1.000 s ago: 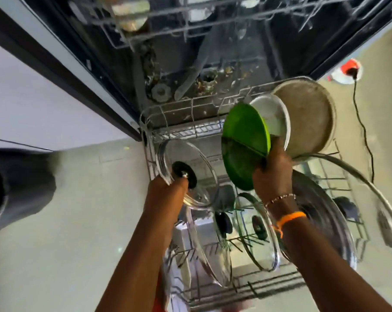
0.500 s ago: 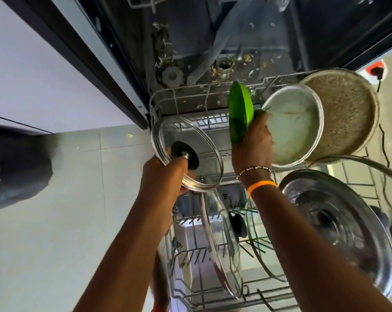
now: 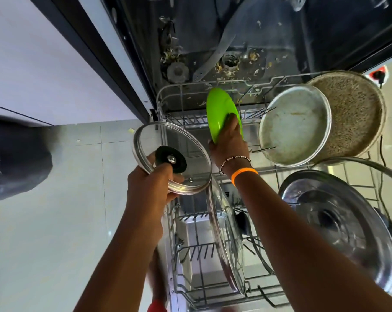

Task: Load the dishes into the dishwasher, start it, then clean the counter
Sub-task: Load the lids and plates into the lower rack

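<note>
Green plate (image 3: 219, 111) in right-hand grip (image 3: 230, 143)

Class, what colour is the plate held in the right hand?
Bright green plate, gripped by the right hand; head view.

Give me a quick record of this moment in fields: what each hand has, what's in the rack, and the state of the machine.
left hand: grips glass lid by its black knob, beside the rack
right hand: holds green plate on edge over the rack's far rows
lower rack: pulled out; holds pans, lids
dishwasher floor: food bits visible
</note>
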The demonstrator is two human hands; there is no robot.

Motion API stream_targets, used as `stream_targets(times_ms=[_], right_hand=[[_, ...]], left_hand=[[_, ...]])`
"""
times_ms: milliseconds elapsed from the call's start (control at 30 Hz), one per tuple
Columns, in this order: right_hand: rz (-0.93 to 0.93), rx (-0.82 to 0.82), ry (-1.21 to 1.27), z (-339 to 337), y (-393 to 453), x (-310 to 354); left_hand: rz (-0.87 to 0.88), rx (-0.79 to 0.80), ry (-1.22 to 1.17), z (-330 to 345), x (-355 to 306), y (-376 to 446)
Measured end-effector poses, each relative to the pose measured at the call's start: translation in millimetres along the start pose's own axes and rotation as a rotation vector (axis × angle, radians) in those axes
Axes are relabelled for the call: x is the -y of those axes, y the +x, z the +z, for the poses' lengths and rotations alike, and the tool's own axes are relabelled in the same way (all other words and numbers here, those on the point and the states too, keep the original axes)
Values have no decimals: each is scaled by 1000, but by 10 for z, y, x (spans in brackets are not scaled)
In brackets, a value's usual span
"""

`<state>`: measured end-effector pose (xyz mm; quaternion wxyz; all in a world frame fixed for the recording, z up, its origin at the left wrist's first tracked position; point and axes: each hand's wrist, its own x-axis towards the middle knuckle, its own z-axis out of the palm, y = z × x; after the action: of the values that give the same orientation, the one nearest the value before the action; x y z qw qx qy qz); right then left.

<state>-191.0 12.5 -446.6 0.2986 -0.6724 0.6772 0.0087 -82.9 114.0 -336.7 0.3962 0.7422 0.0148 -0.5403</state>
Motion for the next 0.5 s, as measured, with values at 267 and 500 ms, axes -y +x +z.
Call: stream_targets(times_ms=[267, 500], right_hand=[[74, 295, 21, 40, 229, -279], [32, 198, 252, -191, 22, -626]], left_hand=[[-8, 1, -21, -73, 71, -11], [33, 84, 5, -66, 104, -68]])
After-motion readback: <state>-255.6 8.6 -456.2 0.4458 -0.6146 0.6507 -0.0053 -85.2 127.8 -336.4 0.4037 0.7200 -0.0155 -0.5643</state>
